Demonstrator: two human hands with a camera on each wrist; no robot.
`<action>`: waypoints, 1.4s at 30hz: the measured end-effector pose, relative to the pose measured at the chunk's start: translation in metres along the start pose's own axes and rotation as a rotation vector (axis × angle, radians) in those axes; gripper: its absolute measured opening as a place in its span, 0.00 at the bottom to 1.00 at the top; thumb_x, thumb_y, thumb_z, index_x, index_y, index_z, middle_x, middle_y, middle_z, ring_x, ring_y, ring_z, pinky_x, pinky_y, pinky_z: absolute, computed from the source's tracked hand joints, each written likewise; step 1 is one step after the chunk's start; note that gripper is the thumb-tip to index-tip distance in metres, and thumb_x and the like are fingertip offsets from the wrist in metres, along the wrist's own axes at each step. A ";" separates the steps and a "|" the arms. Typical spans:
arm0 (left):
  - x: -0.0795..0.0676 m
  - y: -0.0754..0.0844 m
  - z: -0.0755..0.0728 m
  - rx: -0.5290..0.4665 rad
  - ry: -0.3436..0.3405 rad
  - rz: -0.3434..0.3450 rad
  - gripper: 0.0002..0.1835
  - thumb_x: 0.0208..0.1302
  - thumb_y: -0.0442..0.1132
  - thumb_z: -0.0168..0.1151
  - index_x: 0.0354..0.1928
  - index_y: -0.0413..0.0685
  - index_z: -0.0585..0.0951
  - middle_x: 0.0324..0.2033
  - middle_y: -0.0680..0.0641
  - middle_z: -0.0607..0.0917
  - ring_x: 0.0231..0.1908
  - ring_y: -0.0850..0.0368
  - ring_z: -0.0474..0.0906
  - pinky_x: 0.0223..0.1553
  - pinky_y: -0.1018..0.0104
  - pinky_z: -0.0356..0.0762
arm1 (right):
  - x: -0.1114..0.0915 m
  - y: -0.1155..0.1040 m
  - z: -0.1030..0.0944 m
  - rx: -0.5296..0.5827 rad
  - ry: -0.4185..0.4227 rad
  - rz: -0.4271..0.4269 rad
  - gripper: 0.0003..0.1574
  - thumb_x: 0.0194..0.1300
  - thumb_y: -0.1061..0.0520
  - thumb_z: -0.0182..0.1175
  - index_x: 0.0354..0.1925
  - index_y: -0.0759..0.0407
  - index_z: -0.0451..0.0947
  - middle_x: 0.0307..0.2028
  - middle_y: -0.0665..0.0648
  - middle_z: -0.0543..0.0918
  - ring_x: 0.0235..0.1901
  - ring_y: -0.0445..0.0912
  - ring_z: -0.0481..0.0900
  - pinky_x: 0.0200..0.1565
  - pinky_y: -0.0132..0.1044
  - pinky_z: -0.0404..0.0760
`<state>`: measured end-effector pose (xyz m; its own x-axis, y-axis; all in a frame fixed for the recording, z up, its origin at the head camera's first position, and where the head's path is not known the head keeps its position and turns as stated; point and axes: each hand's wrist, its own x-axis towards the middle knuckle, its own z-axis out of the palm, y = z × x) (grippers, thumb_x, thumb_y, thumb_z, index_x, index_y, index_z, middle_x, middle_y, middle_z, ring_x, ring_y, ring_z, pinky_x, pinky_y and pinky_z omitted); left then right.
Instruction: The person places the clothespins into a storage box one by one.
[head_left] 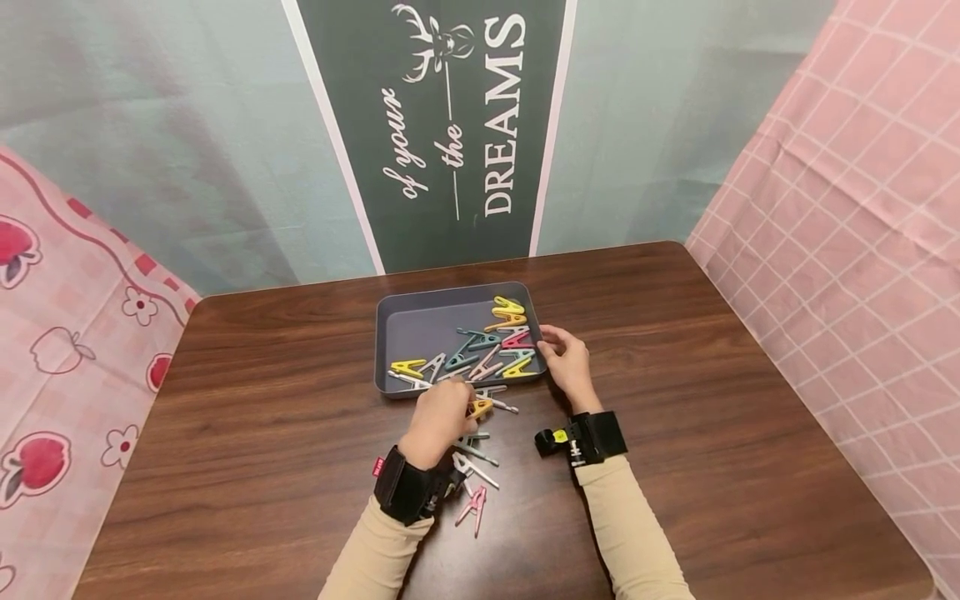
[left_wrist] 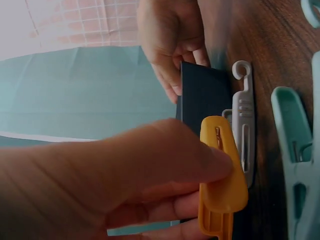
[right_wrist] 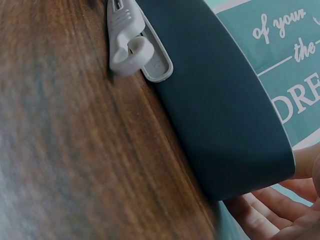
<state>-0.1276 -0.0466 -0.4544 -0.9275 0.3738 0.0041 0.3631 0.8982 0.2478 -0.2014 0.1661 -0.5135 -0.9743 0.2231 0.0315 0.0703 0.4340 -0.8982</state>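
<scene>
Head view: your left hand (head_left: 441, 417) pinches an orange-yellow plastic clip (head_left: 480, 408); your right hand (head_left: 568, 364) grips a dark grey, rectangular, shallow tray (head_left: 416, 327) at its near right corner; the clip is just outside the near wall, so the tray's interior lies beyond it, away from you; your left hand is the nearer of the two to that wall's middle; a pale green plastic clip (head_left: 480, 454), a white plastic clip (head_left: 462, 464) and a pink plastic clip (head_left: 477, 497) lie nearer you on the brown wood-grain table (head_left: 675, 417). Left wrist view: your thumb presses the held clip's flat side, fingers opposite; its long axis runs roughly alongside that of a pale grey, hook-ended plastic clip (left_wrist: 243, 120) by the tray's outer wall. Right wrist view: your fingers bend about the tray's corner; whether they also reach underneath, you cannot tell from here.
</scene>
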 end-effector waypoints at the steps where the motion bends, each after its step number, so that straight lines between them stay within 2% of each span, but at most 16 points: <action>1: 0.000 0.000 -0.001 -0.001 0.010 0.002 0.09 0.46 0.39 0.74 0.23 0.48 0.80 0.24 0.51 0.78 0.23 0.60 0.70 0.21 0.69 0.67 | 0.000 0.001 0.000 -0.001 -0.001 0.003 0.20 0.66 0.63 0.57 0.56 0.61 0.78 0.53 0.67 0.83 0.51 0.57 0.82 0.45 0.36 0.79; 7: -0.002 -0.002 -0.004 -0.031 0.059 0.026 0.11 0.46 0.41 0.74 0.33 0.48 0.86 0.30 0.52 0.82 0.29 0.58 0.78 0.28 0.65 0.77 | -0.002 0.002 0.001 -0.002 -0.007 0.013 0.19 0.67 0.62 0.57 0.56 0.60 0.78 0.53 0.67 0.83 0.51 0.57 0.83 0.44 0.35 0.78; 11: -0.003 -0.006 -0.006 -0.084 0.099 0.039 0.13 0.45 0.39 0.74 0.36 0.47 0.85 0.32 0.51 0.83 0.32 0.57 0.80 0.33 0.63 0.80 | -0.003 0.002 0.001 -0.006 -0.008 0.012 0.19 0.67 0.63 0.57 0.56 0.61 0.78 0.52 0.67 0.83 0.50 0.57 0.83 0.43 0.33 0.77; 20: 0.000 -0.017 -0.010 -0.143 0.195 0.032 0.13 0.44 0.37 0.73 0.36 0.47 0.85 0.33 0.51 0.83 0.32 0.57 0.80 0.34 0.62 0.80 | -0.004 0.001 -0.001 0.005 -0.008 0.020 0.20 0.67 0.63 0.57 0.57 0.61 0.77 0.53 0.68 0.82 0.51 0.57 0.82 0.43 0.32 0.77; 31: 0.005 -0.036 -0.014 -0.187 0.259 -0.025 0.15 0.45 0.36 0.73 0.39 0.45 0.85 0.37 0.49 0.84 0.38 0.53 0.82 0.36 0.59 0.81 | -0.002 0.001 -0.001 0.010 -0.012 0.031 0.20 0.67 0.63 0.57 0.57 0.60 0.77 0.54 0.66 0.82 0.52 0.56 0.82 0.45 0.35 0.78; 36: 0.008 -0.043 -0.013 -0.211 0.280 -0.044 0.16 0.46 0.36 0.73 0.41 0.45 0.85 0.37 0.48 0.84 0.40 0.52 0.83 0.39 0.57 0.82 | -0.001 0.002 0.000 0.007 -0.008 0.026 0.20 0.67 0.63 0.57 0.56 0.60 0.78 0.54 0.66 0.82 0.51 0.56 0.82 0.42 0.31 0.76; 42: 0.012 -0.052 -0.011 -0.231 0.316 -0.019 0.15 0.48 0.35 0.71 0.42 0.44 0.84 0.38 0.46 0.83 0.41 0.51 0.81 0.41 0.57 0.81 | 0.000 0.000 -0.001 0.011 -0.010 0.022 0.20 0.68 0.63 0.56 0.57 0.60 0.77 0.54 0.66 0.82 0.52 0.56 0.81 0.44 0.33 0.77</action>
<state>-0.1588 -0.0919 -0.4562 -0.9284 0.2357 0.2872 0.3499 0.8147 0.4624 -0.2010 0.1671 -0.5132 -0.9745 0.2242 0.0074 0.0896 0.4191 -0.9035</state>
